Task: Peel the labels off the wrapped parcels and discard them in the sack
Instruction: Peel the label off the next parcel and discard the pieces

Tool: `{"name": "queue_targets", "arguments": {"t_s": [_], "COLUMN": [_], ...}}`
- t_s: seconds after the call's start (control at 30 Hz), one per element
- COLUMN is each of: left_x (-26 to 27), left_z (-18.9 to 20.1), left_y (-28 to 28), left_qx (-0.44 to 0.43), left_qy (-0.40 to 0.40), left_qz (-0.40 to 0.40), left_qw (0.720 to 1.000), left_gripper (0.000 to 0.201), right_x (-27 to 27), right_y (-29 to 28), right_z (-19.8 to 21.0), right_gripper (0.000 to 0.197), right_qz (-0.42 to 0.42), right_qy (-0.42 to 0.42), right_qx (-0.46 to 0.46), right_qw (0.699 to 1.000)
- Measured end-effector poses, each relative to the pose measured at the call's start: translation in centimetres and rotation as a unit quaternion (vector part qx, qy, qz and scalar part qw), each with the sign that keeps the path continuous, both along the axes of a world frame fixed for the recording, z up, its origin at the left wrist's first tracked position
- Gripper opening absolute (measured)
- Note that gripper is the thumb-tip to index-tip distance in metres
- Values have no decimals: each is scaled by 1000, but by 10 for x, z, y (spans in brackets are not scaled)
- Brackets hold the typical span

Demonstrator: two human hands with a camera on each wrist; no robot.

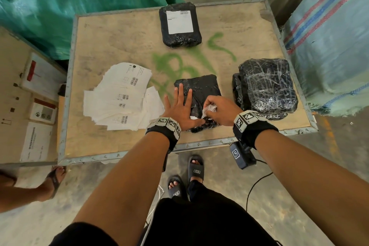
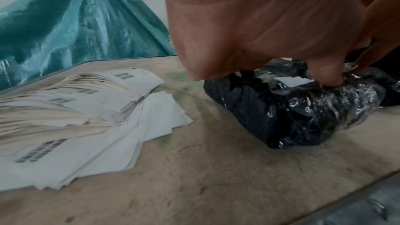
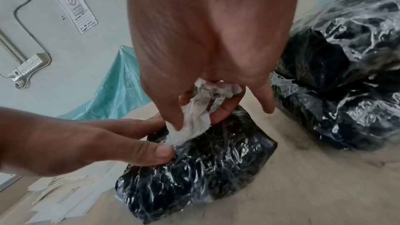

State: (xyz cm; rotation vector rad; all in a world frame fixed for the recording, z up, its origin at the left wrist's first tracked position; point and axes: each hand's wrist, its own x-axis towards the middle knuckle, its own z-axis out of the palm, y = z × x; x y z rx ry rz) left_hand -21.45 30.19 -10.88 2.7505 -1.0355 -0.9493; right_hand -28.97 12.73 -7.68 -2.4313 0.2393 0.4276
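Label [image 1: 208, 110] crumpled, txt unreadable

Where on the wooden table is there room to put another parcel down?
Bare wood lies at the far left, between the white paper stack and the labelled black parcel, and at the far right above the big wrapped black bundle. The near middle is crowded: both hands work on the small black parcel.

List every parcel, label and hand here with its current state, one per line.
Near parcel: flat on the table, label mostly torn off.
Crumpled label: partly peeled, one end still stuck to the near parcel.
Left hand: fingers straight, pressing the near parcel down.
Right hand: pinching the crumpled label.
Far parcel: label intact.
Right parcel: no label visible on top.
Paper stack: fanned out, untouched.
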Motion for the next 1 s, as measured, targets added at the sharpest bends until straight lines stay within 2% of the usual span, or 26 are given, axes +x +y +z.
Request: {"name": "queue_targets", "arguments": {"t_s": [0.23,0.5,0.63,0.73,0.8,0.9,1.0], "left_x": [1,-3,-2,-2,-2,-2,-2], "left_z": [-1,5,6,7,8,9,9], "left_y": [-3,-10,-11,-12,-12,-12,-12], "left_qx": [3,49,61,63,68,62,53], "left_qy": [17,-10,-18,-15,-11,-4,13], "left_qz": [10,6,12,11,9,12,26], "left_qw": [1000,999,998,998,998,998,998], "left_gripper": [115,114,114,114,114,115,115], "right_x": [5,4,7,13,14,11,7], "right_y": [-2,-13,-19,-26,-22,-9,-5], "right_z": [2,10,34,50,48,35,24], "right_gripper": [8,14,10,9,10,26,40], "right_qz": [22,80,90,120,112,70,43], "right_qy": [13,36,34,39,61,72,35], "right_qx": [18,48,72,48,20,5,-2], "right_qw": [1000,995,993,991,992,995,998]}}
